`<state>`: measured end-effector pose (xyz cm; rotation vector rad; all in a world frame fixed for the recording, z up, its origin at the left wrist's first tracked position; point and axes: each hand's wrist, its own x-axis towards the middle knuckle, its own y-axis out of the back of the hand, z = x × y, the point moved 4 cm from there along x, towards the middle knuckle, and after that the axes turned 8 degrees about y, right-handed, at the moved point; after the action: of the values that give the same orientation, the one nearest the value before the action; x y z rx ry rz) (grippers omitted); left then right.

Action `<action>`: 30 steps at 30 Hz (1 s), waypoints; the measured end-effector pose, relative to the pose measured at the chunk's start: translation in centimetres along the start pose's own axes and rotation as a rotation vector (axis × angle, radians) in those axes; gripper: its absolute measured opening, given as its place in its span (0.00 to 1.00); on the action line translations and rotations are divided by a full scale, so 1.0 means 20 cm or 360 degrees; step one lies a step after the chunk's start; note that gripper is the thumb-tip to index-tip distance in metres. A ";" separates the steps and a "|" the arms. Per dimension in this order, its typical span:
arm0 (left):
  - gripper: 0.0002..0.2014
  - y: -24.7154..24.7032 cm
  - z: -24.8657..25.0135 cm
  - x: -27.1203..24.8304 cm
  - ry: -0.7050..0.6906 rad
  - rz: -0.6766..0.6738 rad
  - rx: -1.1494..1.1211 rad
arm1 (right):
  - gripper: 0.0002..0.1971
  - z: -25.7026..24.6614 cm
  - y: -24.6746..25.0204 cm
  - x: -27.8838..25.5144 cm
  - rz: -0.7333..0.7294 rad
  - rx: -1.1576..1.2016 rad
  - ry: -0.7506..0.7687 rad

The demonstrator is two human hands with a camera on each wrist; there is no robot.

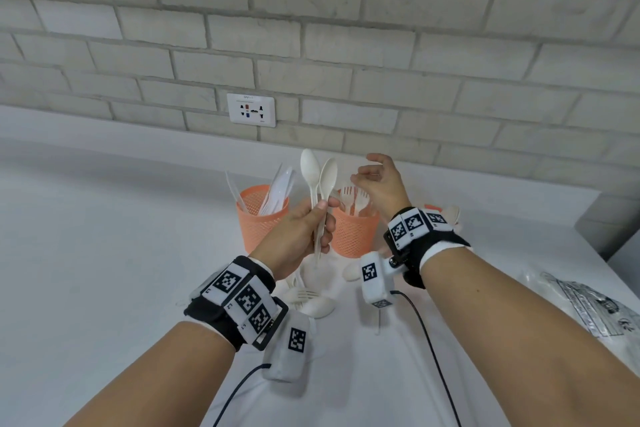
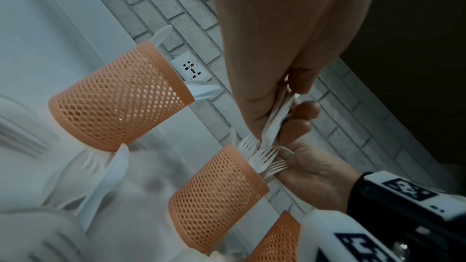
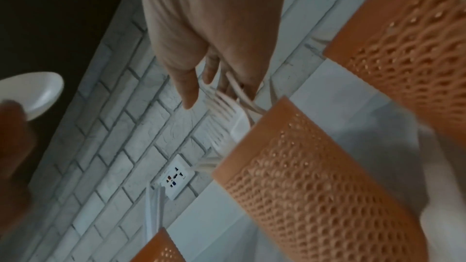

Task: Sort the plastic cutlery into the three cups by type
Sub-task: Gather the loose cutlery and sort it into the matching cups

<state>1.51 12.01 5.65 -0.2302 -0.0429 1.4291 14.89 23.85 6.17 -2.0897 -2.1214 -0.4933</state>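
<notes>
At far left we see a cup [image 1: 262, 215] of knives [image 1: 277, 189] on the desk [image 1: 104, 253]. Our left hand [image 1: 294, 239] grips two spoons [image 1: 318, 177] upright. Our right hand [image 1: 381, 184], fingers [image 1: 362, 172] loosely spread, hovers over the fork cup [image 1: 353, 229]; a third cup [image 2: 274, 240] seems mostly hidden behind it.

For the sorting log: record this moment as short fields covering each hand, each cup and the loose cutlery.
left hand: grips two spoons by the handles, bowls up
right hand: holds nothing, fingers relaxed above the fork cup
left cup: holds clear knives
middle cup: holds forks
third cup: mostly hidden behind the right wrist in the head view; contents hard to tell
loose cutlery: forks and spoons lie on the counter in front of the cups
</notes>
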 end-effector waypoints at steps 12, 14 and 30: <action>0.07 -0.38 -0.01 0.09 -0.0210 -0.0148 0.0543 | 0.30 -0.30 0.15 -0.30 -0.0218 -0.0532 0.0249; 0.05 -0.47 -0.02 0.11 -0.0246 -0.0204 0.0631 | 0.25 -0.30 0.24 -0.34 -0.0058 -0.0773 0.0303; 0.56 -0.69 -0.19 0.44 -0.0147 0.0214 0.1322 | 0.20 -0.18 0.76 -0.20 0.0771 -0.0313 0.0422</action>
<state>16.92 18.47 3.62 0.5247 0.4911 1.4751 29.66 18.85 10.48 -2.3740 -1.4087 -0.8749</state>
